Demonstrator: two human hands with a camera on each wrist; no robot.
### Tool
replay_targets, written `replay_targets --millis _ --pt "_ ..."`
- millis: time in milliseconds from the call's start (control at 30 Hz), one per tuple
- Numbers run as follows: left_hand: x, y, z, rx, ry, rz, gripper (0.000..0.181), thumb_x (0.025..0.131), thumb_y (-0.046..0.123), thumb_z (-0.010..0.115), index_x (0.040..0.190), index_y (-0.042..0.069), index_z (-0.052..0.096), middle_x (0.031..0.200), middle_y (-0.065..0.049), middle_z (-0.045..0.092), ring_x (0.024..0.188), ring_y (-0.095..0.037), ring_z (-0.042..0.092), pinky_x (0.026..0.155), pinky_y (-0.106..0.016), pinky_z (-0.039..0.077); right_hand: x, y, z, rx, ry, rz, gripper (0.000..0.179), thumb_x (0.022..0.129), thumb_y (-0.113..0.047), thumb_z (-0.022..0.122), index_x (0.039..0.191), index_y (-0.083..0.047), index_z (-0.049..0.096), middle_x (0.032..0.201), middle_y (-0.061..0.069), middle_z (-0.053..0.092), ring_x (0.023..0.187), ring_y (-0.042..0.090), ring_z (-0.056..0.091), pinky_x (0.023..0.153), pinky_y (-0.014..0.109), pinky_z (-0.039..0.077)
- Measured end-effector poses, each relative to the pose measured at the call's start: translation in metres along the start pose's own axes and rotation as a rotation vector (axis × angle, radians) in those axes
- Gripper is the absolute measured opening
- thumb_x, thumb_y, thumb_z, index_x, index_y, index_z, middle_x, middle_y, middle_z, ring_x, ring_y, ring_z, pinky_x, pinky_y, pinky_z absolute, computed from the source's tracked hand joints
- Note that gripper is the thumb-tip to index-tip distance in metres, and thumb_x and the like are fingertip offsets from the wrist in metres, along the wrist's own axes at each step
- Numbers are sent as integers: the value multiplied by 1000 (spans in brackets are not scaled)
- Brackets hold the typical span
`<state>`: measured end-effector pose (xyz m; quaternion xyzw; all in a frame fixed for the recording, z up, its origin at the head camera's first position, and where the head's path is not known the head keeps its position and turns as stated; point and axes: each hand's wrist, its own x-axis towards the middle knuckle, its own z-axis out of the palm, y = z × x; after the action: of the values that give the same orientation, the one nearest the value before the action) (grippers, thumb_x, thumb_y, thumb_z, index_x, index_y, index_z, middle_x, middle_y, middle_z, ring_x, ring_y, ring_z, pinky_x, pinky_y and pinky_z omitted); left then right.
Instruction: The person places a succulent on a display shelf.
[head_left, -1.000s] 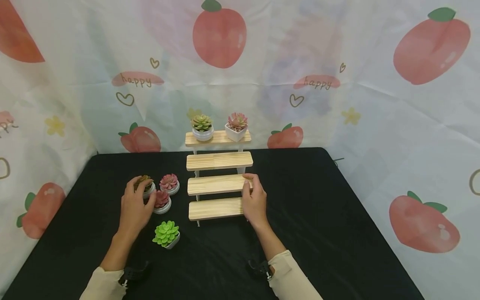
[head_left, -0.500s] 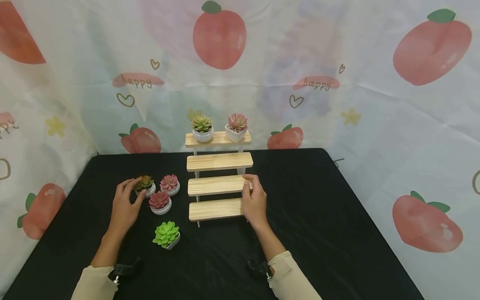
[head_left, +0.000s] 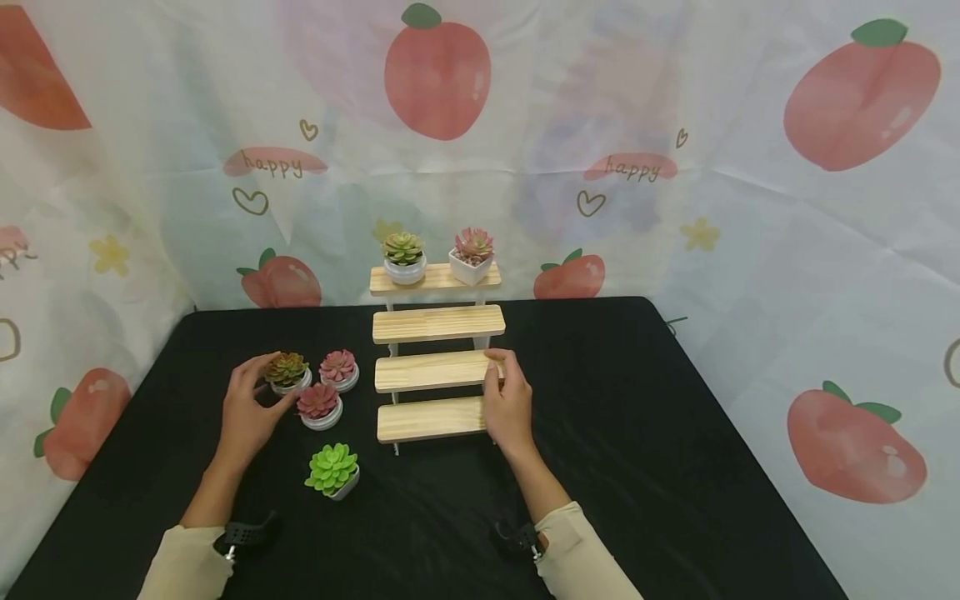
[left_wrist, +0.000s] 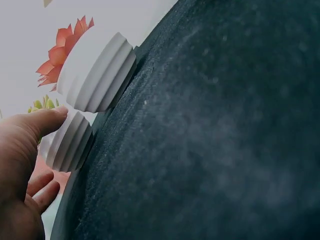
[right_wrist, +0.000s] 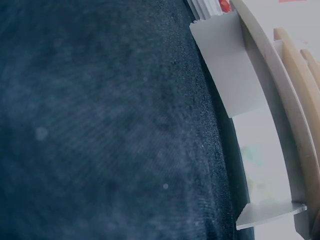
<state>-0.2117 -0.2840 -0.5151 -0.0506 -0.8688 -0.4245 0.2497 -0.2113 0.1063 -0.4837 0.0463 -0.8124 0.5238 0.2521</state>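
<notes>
Brown-green succulent (head_left: 288, 372) sits between left hand (head_left: 245, 417) thumb and forefinger, spread wide about its pot; whether they pinch, cannot tell. Dark-pink succulent (head_left: 318, 402) just beside that thumb's tip. Right hand (head_left: 512, 408) fingers curl round the near end of wooden rack (head_left: 431, 418).

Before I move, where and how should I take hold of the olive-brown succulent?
I'd take the olive-brown succulent by its ribbed white pot, thumb and fingers on opposite sides, below the leaves; its round wall likely suits that. Come from the left, where your left hand is: the pink succulent and red succulent stand close on its right.
</notes>
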Motion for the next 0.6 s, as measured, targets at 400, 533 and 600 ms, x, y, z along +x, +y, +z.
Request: replay_targets --millis 400,533,600 --pt "0 -1 6 8 -31 -51 74 82 -9 82 146 0 46 135 -29 44 123 -47 49 96 -66 45 0 0 1 -7 14 -26 23 109 -14 50 124 -11 67 67 -1 47 44 11 37 44 31 36" --pt "-1 1 8 -12 -29 -72 76 83 -11 81 147 1 44 131 -30 45 121 -49 49 97 -67 44 0 0 0 -7 15 -22 23 108 -14 50 123 -11 67 68 0 48 44 10 37 45 32 37" --pt "-2 2 10 -18 -27 -78 76 83 -11 81 148 1 43 132 -30 45 121 -48 49 98 -67 44 0 0 0 -2 14 -18 23 109 -14 50 124 -11 67 69 1 49 44 10 38 45 32 36"
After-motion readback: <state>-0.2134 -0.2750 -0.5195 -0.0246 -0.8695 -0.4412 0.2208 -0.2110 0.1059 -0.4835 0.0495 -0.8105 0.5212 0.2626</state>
